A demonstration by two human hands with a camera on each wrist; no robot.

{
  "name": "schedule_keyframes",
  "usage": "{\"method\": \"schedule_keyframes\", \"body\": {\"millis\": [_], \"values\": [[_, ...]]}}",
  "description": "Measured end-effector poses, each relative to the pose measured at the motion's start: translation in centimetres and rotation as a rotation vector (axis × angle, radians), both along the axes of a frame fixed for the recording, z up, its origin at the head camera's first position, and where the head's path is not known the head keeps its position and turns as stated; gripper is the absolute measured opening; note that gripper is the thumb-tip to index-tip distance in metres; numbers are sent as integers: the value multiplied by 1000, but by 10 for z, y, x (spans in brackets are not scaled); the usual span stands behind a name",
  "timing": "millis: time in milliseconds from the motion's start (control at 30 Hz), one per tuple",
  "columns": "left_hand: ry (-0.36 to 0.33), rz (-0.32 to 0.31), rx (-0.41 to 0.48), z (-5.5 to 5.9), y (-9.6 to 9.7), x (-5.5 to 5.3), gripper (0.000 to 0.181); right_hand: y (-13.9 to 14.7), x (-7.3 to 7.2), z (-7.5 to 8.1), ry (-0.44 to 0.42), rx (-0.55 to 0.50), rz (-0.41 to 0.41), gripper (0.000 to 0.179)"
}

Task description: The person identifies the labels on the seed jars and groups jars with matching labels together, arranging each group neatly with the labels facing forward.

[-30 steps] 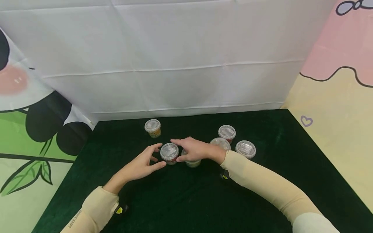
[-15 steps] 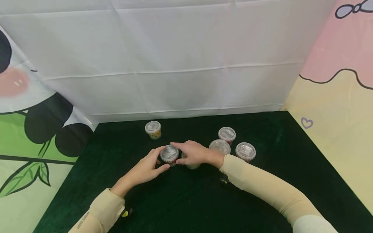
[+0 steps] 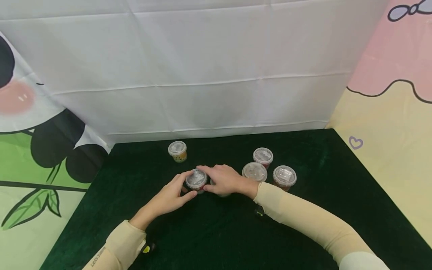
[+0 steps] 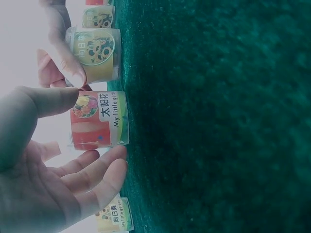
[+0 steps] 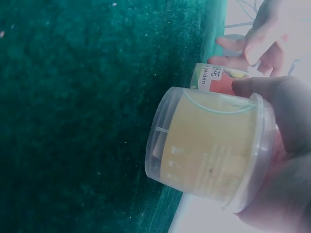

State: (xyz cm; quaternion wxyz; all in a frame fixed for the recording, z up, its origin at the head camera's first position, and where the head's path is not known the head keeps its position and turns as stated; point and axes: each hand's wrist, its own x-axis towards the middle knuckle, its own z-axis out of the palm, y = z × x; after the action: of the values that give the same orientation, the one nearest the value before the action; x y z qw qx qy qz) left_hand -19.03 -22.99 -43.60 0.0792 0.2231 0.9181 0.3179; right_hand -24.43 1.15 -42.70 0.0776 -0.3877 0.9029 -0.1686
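A small red-labelled plastic cup [image 3: 196, 179] with a clear lid stands upright on the dark green cloth. My left hand [image 3: 165, 198] reaches round it from the left, thumb in front and index finger at the lid's edge. From the right, my right hand [image 3: 227, 179] grips the same cup between thumb and index finger. A yellow-labelled cup [image 5: 214, 141] stands under the right palm, largely covered in the head view. In the left wrist view the thumb [image 4: 58, 101] and curled fingers lie on opposite sides of the red-labelled cup [image 4: 97, 121].
Another yellow-labelled cup [image 3: 177, 150] stands at the back left. To the right of my right hand are three more lidded cups: one at the back [image 3: 263, 156], a front one [image 3: 254, 171] by the wrist and a right one [image 3: 285, 177]. A white cloth wall [image 3: 209, 105] rises behind the table.
My left hand has moved right and closed in on the red-labelled cup. The right hand has stayed at that cup's right side. The cups stand where they were.
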Motion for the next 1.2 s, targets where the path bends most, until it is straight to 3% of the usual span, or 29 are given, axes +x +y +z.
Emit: {"method": "schedule_keyframes", "body": {"millis": [267,667,1033,1200], "values": [[0,-3,9,-1,0,-1,69,-2,2,-4,44,-31,-17,66],[19,-11,23,2,1,-2,65,1,2,-4,40,-71,-15,66],[102,2,82,17,3,2,59,9,7,12,-31,-341,12,66],[155,24,160,27,9,2,56,14,8,26,-135,-470,-21,67]]}}
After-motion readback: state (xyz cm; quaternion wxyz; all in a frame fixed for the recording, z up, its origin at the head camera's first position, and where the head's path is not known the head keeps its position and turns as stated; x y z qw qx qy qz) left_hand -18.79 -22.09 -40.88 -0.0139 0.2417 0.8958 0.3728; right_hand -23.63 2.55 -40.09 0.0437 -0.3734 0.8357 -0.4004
